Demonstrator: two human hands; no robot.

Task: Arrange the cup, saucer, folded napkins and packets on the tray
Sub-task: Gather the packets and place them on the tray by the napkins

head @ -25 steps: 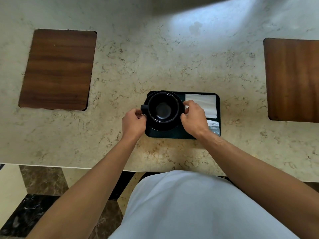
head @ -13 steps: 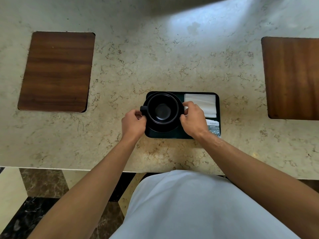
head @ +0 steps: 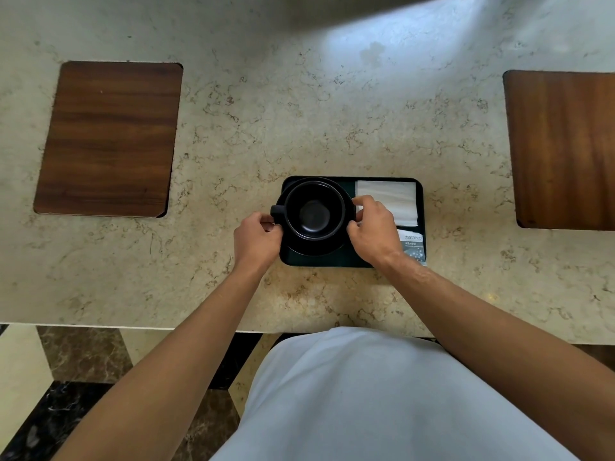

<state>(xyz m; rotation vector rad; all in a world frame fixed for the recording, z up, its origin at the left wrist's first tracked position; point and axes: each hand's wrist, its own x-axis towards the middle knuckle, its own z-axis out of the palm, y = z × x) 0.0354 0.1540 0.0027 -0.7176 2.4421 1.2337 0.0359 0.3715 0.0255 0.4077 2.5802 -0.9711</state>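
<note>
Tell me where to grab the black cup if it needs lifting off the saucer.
Probably the handle: it juts from the cup toward the left, clear of the napkin side. Come from the left, where the left hand sits. The right hand already grips the opposite rim.

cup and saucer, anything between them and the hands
Nothing visible. The left hand and right hand are already at the sides of the cup and saucer, which sit on the tray.
</note>
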